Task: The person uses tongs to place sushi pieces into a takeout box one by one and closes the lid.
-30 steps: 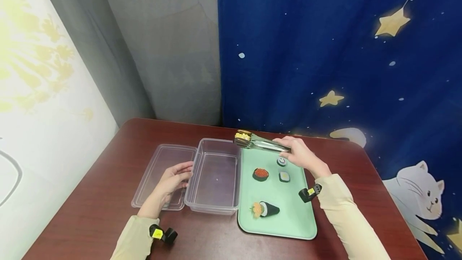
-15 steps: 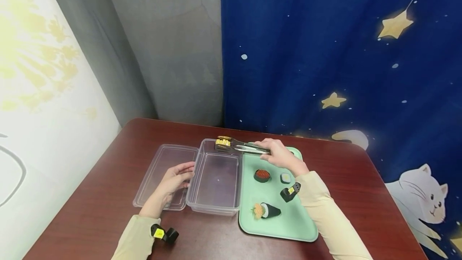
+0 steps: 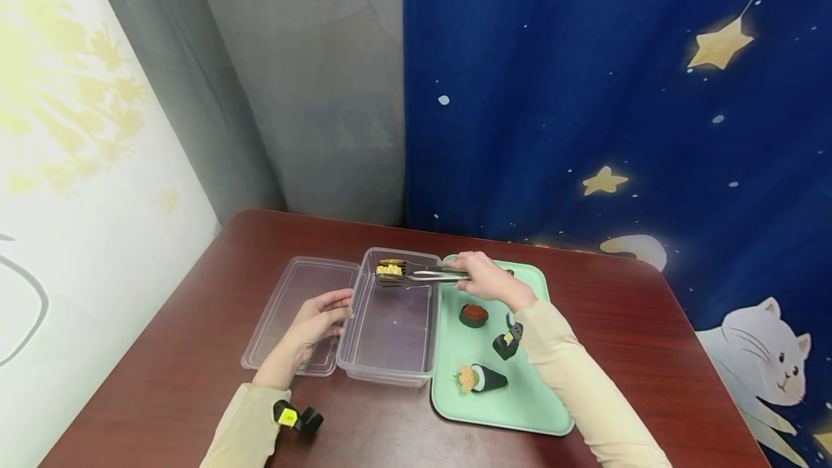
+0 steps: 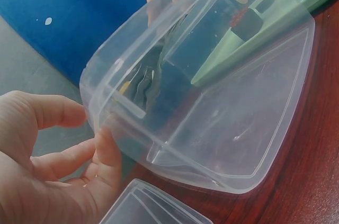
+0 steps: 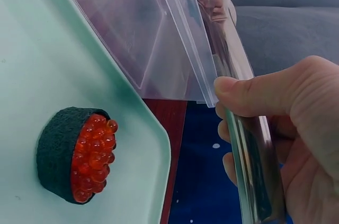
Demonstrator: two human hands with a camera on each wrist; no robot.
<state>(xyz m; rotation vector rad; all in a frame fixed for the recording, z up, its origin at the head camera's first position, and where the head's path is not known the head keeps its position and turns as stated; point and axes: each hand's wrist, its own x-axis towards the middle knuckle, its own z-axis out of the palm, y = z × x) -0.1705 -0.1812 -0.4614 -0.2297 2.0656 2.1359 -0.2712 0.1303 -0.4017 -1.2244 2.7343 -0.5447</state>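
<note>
In the head view my right hand (image 3: 484, 276) grips metal tongs (image 3: 435, 275) with dark slotted heads. Between those heads is a small yellow-topped piece (image 3: 389, 271), held over the far end of a clear plastic container (image 3: 390, 338). My left hand (image 3: 318, 323) holds the container's left rim, thumb and fingertips against it, as the left wrist view shows. To the right lies a green tray (image 3: 520, 410) bearing a toy salmon-roe sushi (image 3: 474, 315) and a black cone-shaped hand roll (image 3: 484, 378). My right wrist and sleeve partly hide other rolls there.
A clear lid (image 3: 279, 323) lies flat left of the container, partly under my left forearm. The tray stands close against the container's right side. Dark red tabletop (image 3: 162, 381) surrounds them, with curtains behind.
My right hand has moved left from over the tray, carrying the tongs and yellow-topped piece to the container's far end and lower. The left hand stays at the rim.
</note>
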